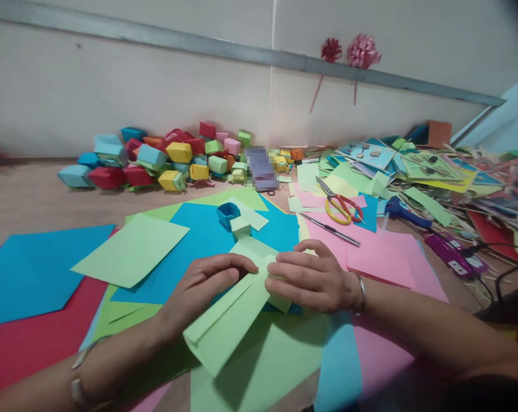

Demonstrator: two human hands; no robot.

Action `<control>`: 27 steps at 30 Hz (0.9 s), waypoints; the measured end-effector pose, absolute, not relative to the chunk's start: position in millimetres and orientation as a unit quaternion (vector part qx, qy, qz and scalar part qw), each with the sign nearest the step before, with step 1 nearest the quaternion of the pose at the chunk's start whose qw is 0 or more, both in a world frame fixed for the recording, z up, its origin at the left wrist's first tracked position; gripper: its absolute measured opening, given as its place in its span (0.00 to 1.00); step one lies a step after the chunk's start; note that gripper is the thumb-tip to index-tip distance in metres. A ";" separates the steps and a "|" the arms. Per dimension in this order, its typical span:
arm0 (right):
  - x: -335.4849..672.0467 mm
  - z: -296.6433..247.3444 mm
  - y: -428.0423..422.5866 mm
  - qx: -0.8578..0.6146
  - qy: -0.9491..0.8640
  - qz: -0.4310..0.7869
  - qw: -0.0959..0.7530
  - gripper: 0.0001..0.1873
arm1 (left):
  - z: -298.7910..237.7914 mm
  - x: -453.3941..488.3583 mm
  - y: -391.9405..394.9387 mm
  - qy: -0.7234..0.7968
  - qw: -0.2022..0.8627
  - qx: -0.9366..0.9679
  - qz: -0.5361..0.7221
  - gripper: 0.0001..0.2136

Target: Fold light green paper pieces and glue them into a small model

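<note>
A folded strip of light green paper [224, 326] lies diagonally over coloured sheets on the floor. My left hand [202, 286] presses on its upper part with curled fingers. My right hand [314, 280] pinches the strip's upper end, fingers closed on the fold. The two hands almost touch at the fingertips. A small blue folded box [228, 214] and a small green folded box [240, 228] sit just beyond the hands on a blue sheet [198, 240].
A heap of coloured paper boxes [155, 160] lies by the wall. Scissors with red and yellow handles [340, 206] and a pen [329, 229] rest on pink paper [383, 257]. A blue tool [402, 210], a purple device with cables [454, 257] and a cluttered pile sit right.
</note>
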State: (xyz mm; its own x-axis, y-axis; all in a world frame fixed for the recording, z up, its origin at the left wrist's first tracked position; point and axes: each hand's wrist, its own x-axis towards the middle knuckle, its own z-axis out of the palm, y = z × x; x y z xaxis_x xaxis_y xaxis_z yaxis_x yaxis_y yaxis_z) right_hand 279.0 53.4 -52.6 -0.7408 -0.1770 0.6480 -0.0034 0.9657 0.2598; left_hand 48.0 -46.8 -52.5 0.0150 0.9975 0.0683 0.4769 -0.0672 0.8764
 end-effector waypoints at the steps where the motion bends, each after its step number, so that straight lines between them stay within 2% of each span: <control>1: 278.6 -51.1 51.7 0.053 -0.926 -0.131 0.350 0.08 | -53.7 46.6 -45.8 0.590 0.362 0.621 0.368 0.15; 4: 276.4 -49.4 48.0 0.065 -0.926 -0.146 0.342 0.07 | -55.0 45.2 -41.7 0.578 0.384 0.630 0.348 0.13; 6: 274.2 -51.3 47.0 0.072 -0.931 -0.149 0.327 0.07 | -54.3 45.8 -39.0 0.577 0.360 0.645 0.349 0.12; 10: 270.2 -60.9 47.3 0.056 -0.957 -0.138 0.250 0.09 | -53.6 49.2 -41.9 0.595 0.143 0.730 0.305 0.12; 13: 269.8 -67.9 47.7 0.026 -0.973 -0.108 0.203 0.12 | -55.4 56.1 -54.2 0.561 0.041 0.810 0.167 0.12; 17: 271.6 -69.7 47.2 -0.007 -0.981 -0.082 0.177 0.15 | -56.8 66.9 -70.2 0.549 0.038 0.835 0.033 0.08; 22: 272.5 -68.6 45.6 -0.058 -0.980 -0.069 0.179 0.16 | -51.9 68.8 -73.3 0.559 0.053 0.827 -0.036 0.12; 27: 274.8 -72.6 47.8 -0.107 -0.978 -0.007 0.177 0.15 | -43.2 66.7 -73.4 0.584 0.082 0.804 -0.073 0.10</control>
State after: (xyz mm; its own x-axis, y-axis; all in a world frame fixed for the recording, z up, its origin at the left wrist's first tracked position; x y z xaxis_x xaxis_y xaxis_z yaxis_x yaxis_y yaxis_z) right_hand 274.8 47.8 -72.6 -0.9147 0.2061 0.3477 0.2113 0.9771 -0.0234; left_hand 66.7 -73.4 -43.2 0.3078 0.9270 -0.2142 0.9512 -0.3049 0.0471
